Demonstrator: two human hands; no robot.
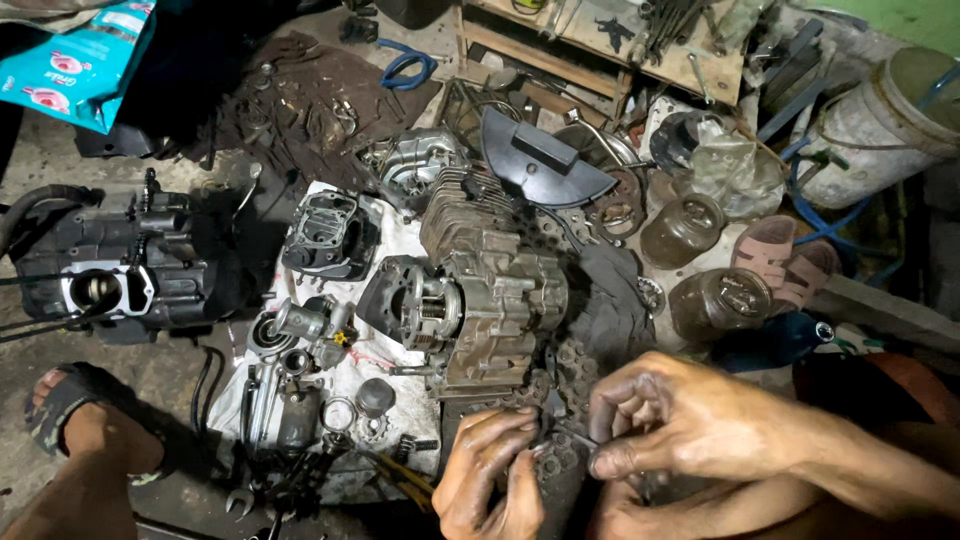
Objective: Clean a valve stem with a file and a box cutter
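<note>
My left hand (490,478) and my right hand (668,412) meet low in the frame, both greasy. Their fingertips pinch a small dark metal part (556,430) between them; its exact shape is hard to tell. Just beyond the hands stands a grimy engine crankcase (490,300) with finned cylinder, lying on a white cloth (340,375). A dark rag (600,300) lies to the right of the engine.
A second engine block (110,270) sits at the left. A cylinder head (330,232), carburettor (305,322), covers and a spanner (240,500) lie on the cloth. Two jars (715,300), a white bucket (880,125), sandals (785,258) and a wooden rack (610,45) stand behind. My sandalled foot (85,420) is at lower left.
</note>
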